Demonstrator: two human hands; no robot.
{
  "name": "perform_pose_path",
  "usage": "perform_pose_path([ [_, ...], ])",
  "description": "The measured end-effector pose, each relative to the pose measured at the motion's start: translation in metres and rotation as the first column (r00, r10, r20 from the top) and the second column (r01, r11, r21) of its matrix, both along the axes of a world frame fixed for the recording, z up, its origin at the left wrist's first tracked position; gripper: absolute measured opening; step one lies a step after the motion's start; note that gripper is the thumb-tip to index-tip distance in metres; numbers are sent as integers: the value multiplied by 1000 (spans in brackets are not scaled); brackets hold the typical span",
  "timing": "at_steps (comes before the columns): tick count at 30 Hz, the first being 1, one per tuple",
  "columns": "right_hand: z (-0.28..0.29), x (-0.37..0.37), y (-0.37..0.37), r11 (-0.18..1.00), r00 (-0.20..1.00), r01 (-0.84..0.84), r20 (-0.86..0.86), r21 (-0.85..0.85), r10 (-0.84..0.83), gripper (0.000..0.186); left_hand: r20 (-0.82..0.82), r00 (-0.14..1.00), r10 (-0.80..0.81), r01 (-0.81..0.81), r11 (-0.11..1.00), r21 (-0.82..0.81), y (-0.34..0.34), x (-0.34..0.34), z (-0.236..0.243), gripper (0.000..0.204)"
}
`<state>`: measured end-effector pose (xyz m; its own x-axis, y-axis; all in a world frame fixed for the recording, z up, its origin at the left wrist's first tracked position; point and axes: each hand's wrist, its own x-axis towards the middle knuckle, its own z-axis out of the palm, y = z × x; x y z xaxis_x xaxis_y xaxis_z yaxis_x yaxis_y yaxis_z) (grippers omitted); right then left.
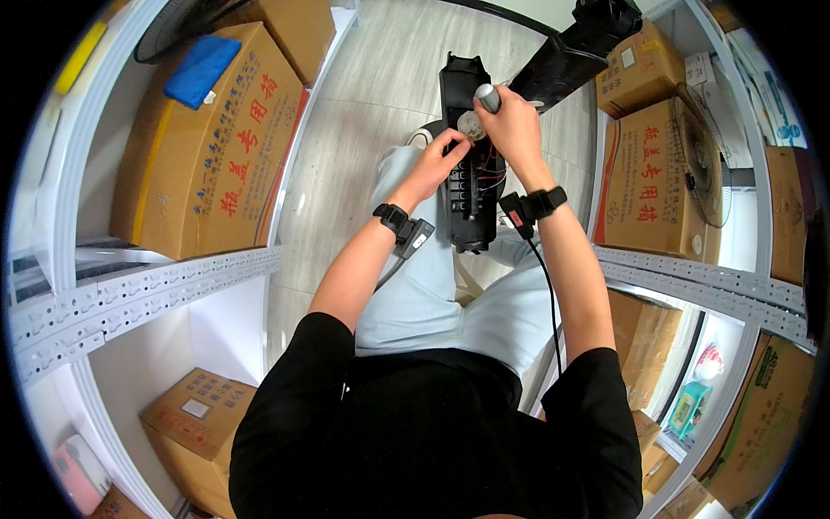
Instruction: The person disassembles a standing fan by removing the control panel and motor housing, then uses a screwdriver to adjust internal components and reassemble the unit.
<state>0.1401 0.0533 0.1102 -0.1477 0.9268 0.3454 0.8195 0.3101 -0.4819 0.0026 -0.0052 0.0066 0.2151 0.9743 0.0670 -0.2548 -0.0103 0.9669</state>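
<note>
An elongated black open housing (467,225) with wires and a row of dark parts rests over my legs. A round pale metal plate (469,125) sits in its upper part. My right hand (516,134) grips a silver cylindrical tool handle (487,97) above the plate. My left hand (435,164) has its fingers bent at the plate's lower left edge; what lies between the fingertips is too small to make out. A second long black piece (566,56) stands tilted at the upper right of the housing.
Metal shelves (147,290) flank me on both sides, holding cardboard boxes (203,147), a blue cloth (201,69), black fans (700,173), a pink item (80,471) and a teal item (687,406). Black wrist devices (406,229) with cables are strapped to both arms.
</note>
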Motion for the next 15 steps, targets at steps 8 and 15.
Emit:
perform_pose_path([
  [8, 18, 16, -23, 987, 968, 84, -224, -136, -113, 27, 118, 993, -7, 17, 997, -81, 0, -4, 0, 35],
  [15, 46, 64, -71, 994, 914, 33, -400, -101, -71, 24, 147, 987, 56, -64, 997, 45, 5, 1, -3, 97],
])
